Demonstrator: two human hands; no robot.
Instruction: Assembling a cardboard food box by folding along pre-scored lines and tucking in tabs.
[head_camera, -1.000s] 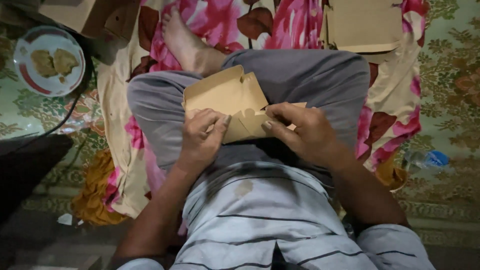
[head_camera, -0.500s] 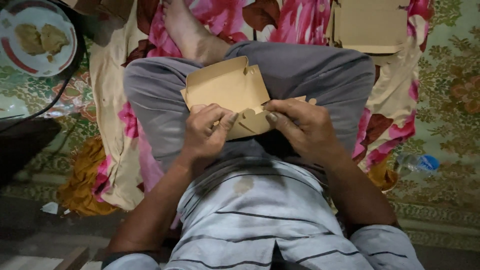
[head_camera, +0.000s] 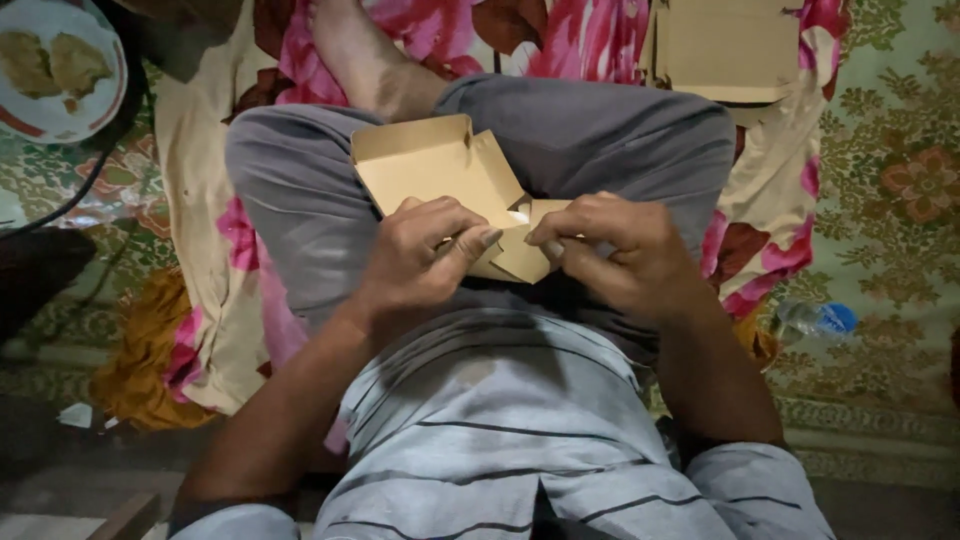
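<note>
Setting: a person sits cross-legged on a flowered pink and cream cloth spread over a green patterned carpet, seen from above.
Box: a small brown cardboard box, partly folded, rests on the person's lap over grey trousers, its open tray facing up and one loose flap pointing toward the body.
Left hand: the left hand grips the near left edge of the box; its fingers are curled narrow, thumb and forefinger pinched on the cardboard.
Right hand: the right hand holds the loose flap at the near right corner; its fingers are bent close together, pressing the flap between thumb and fingertips.
Hands together: the two thumbs sit just beside each other, almost touching, over the fold.
Shirt: a pale striped shirt fills the lower middle of the view.
Plate: a white plate with two pieces of fried food lies on the carpet at the upper left, well apart from the box.
Flat cardboard: another brown cardboard piece lies on the cloth at the upper right.
Bottle: a clear plastic bottle with a blue cap lies on the carpet at the right, beside the knee.
</note>
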